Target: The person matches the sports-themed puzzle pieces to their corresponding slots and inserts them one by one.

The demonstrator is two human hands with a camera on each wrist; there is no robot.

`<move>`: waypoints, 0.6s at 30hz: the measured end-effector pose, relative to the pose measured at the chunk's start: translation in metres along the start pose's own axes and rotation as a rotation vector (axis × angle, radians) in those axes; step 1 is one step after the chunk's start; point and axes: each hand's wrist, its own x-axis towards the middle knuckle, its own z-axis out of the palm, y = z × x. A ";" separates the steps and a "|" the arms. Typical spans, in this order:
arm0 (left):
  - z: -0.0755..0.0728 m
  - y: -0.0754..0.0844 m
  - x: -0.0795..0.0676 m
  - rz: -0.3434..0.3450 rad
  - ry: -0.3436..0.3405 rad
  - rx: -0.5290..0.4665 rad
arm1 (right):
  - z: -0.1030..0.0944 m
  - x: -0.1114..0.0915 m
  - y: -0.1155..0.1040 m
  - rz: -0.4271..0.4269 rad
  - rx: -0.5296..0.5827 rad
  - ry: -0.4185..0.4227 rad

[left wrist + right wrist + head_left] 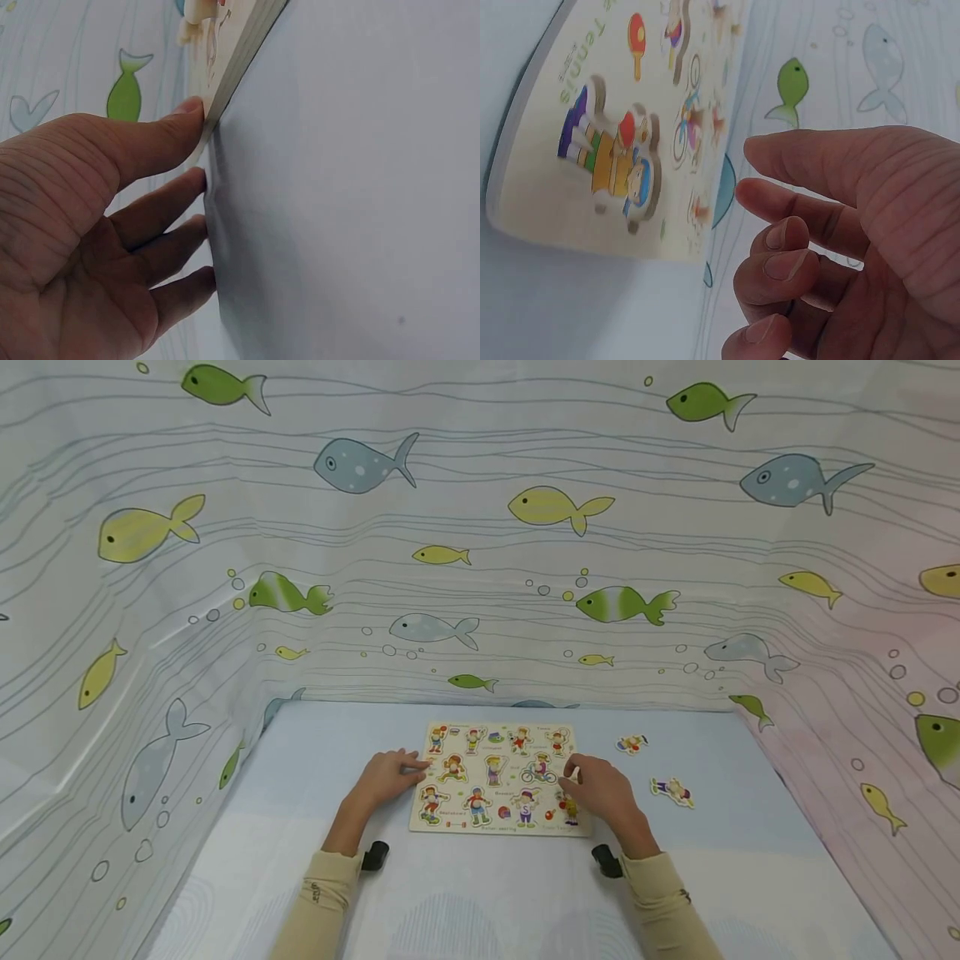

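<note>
A wooden puzzle board [452, 806] with printed sports figures and small labels lies flat on the table. At its left edge rests my left hand [384, 777]; in the left wrist view the thumb [176, 131] touches the board's side and the fingers reach the tabletop. My right hand [603, 789] hovers by the board's right edge, its fingers loosely bent with nothing between them in the right wrist view. Near it on the board is a table tennis player piece [611, 165], partly hidden by the hand in the head view.
Two loose figure pieces, one farther back [632, 743] and one nearer [672, 791], lie on the table right of the board. A fish-patterned sheet [487, 593] walls the table at the back and both sides. Black wrist devices [377, 856] sit below both hands.
</note>
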 end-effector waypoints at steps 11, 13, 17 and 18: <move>0.002 -0.004 0.002 0.005 0.004 -0.011 | -0.008 0.001 0.022 0.026 -0.018 0.017; 0.002 -0.004 0.002 0.011 0.006 -0.013 | -0.011 0.000 0.026 0.033 -0.021 0.028; 0.002 -0.005 0.002 0.011 0.003 -0.012 | -0.016 -0.003 0.035 0.065 -0.018 0.031; 0.002 -0.005 0.002 0.009 0.002 -0.007 | -0.018 -0.003 0.037 0.075 -0.014 0.029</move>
